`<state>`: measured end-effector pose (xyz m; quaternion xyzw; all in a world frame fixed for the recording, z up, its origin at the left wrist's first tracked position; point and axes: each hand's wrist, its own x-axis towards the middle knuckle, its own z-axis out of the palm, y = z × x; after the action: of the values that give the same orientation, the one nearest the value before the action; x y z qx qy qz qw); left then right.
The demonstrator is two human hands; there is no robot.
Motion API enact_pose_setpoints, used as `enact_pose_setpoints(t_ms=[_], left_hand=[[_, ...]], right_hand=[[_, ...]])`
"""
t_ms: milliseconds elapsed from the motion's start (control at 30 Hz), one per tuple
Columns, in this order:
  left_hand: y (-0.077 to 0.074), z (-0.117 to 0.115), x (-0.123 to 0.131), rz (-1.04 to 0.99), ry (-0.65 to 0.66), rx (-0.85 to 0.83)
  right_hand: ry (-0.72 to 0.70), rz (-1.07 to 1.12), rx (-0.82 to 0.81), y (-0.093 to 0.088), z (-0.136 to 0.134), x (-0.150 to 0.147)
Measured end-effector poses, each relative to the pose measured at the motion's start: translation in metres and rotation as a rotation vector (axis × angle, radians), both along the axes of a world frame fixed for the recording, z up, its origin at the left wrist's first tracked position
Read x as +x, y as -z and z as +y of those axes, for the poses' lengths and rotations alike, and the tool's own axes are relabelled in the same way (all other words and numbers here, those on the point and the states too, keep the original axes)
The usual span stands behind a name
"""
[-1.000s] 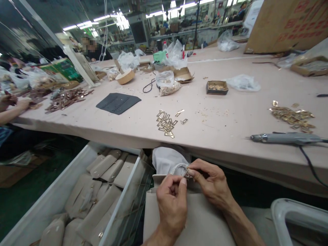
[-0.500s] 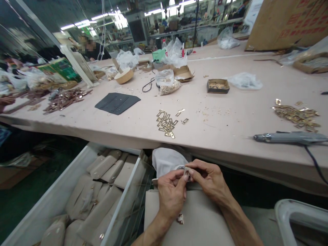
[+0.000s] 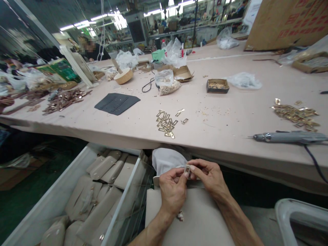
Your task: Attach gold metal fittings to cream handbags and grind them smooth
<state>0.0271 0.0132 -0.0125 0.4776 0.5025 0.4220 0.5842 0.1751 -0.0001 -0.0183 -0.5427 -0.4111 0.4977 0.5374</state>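
Over my lap lies a beige handbag (image 3: 197, 218) with a small metal clasp (image 3: 180, 215) on its front. My left hand (image 3: 172, 191) pinches a small rectangular metal frame (image 3: 187, 169) at the bag's raised flap, thumb on its lower end. My right hand (image 3: 211, 176) is closed on the same frame from the other side, with thumb and fingertips at its upper edge. The fingers partly hide the frame and the flap behind it. On the table just beyond are several loose gold frames (image 3: 166, 123) in a small heap.
A white crate (image 3: 125, 196) full of beige bags stands at left. On the table are an electric screwdriver (image 3: 287, 137), a pile of gold plates (image 3: 294, 116), a small box of parts (image 3: 217, 86) and a dark sheet (image 3: 117, 103). A white chair frame (image 3: 284, 205) is at right.
Both hands stay pinched at the metal frame, which has tilted and risen very slightly. The bag has shifted a little. The table items stay put.
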Motion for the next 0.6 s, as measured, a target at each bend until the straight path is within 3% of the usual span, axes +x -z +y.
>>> enact_pose_setpoints(t_ms=[400, 600], left_hand=[[0.003, -0.008, 0.000, 0.092, 0.040, 0.022], [0.003, -0.009, -0.001, 0.120, 0.173, -0.023]], right_hand=[[0.035, -0.135, 0.062, 0.006, -0.009, -0.003], [0.077, -0.082, 0.063, 0.019, -0.009, 0.000]])
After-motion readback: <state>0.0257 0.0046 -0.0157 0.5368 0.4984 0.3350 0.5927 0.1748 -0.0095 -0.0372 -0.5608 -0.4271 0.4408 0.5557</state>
